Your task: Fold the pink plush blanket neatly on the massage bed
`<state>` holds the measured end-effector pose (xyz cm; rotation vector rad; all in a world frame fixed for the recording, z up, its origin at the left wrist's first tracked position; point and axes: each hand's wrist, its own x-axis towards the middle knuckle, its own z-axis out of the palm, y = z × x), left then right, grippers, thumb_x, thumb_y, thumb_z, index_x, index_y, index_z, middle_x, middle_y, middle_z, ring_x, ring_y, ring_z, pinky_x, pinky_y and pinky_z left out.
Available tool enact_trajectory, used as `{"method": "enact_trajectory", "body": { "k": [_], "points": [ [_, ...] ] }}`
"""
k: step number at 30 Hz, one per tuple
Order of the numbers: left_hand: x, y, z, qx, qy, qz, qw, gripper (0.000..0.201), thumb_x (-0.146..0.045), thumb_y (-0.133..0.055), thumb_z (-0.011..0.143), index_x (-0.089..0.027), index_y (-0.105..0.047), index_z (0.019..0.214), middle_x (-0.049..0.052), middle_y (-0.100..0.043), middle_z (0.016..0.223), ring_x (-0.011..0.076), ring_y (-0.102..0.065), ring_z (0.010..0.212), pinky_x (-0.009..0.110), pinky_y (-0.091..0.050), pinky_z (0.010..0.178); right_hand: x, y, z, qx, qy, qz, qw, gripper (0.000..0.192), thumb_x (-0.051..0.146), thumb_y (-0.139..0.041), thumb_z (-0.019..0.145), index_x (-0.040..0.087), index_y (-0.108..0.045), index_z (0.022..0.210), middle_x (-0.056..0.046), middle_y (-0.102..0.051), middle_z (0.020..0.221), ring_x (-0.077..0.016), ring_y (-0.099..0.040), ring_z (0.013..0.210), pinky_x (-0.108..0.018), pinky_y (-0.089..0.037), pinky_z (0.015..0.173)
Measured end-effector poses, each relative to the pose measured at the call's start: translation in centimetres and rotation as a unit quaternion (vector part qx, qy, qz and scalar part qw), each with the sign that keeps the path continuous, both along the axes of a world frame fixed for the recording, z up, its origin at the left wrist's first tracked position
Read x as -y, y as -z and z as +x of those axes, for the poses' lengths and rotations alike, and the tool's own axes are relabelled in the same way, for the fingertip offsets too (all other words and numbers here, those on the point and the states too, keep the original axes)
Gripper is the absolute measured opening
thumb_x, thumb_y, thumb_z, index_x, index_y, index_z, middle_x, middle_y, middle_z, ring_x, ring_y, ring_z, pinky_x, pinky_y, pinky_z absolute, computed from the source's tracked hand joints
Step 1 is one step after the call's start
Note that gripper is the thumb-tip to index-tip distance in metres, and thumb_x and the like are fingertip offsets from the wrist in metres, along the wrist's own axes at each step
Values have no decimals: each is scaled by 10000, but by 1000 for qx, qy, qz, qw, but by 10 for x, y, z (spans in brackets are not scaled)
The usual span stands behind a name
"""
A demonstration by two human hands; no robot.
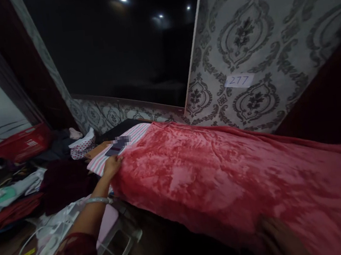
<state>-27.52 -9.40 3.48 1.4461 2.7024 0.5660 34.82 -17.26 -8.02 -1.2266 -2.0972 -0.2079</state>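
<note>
A fuzzy red blanket [224,170] lies spread over a long board covered in pink-and-white striped cloth [101,162]. My left hand [112,165] reaches forward and grips the blanket's far left edge. A silver bangle [97,200] circles that wrist. My right hand [280,239] rests low at the near right on the blanket's front edge, blurred, fingers pressed on the fabric. A dark phone [116,147] lies on the striped cloth just beyond my left hand.
A red basket [22,144] and piles of folded clothes [13,196] fill the left side. A white iron with its cord [48,241] sits low left. Patterned wallpaper carries a paper label "277" [238,81]. A dark window is ahead.
</note>
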Motion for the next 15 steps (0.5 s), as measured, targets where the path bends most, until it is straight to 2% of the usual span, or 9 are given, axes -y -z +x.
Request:
{"method": "enact_trajectory", "body": {
  "k": [3, 6, 8, 11, 15],
  "points": [
    [-5, -9, -6, 0, 6, 19, 1000, 322, -372, -407, 885, -168, -654, 853, 113, -736, 885, 237, -677, 821, 289, -468, 668, -2, -41, -13, -81, -3, -122, 989, 424, 551, -445, 930, 249, -664, 729, -49, -722, 728, -207, -682, 648, -293, -564, 609],
    [-7, -22, -14, 0, 8, 27, 1000, 314, -376, -417, 871, -171, -654, 853, 107, -741, 884, 241, -680, 830, 290, -479, 677, -2, -83, -18, -124, -20, -222, 967, 423, 573, -457, 917, 247, -646, 724, -35, -703, 715, -185, -665, 646, -254, -552, 611],
    [-6, -28, -20, -1, 7, 23, 1000, 309, -378, -427, 867, -174, -660, 860, 108, -745, 894, 249, -685, 850, 292, -487, 690, 0, -97, -18, -130, -28, -257, 957, 391, 568, -484, 905, 251, -653, 751, -40, -709, 743, -195, -668, 682, -262, -561, 646],
    [0, -31, -26, -7, 4, 1, 1000, 295, -367, -440, 865, -183, -671, 846, 116, -748, 905, 262, -691, 902, 297, -497, 733, 5, -89, -17, -126, -32, -284, 950, 342, 556, -533, 876, 260, -673, 781, -56, -727, 788, -217, -679, 718, -286, -579, 672],
    [6, -22, -24, -17, -7, -40, 999, 288, -357, -448, 878, -195, -682, 828, 134, -752, 939, 274, -698, 951, 301, -499, 756, 12, -50, -15, -131, -37, -307, 942, 336, 565, -554, 840, 269, -713, 830, -75, -759, 853, -251, -714, 780, -314, -606, 682]
  ]
}}
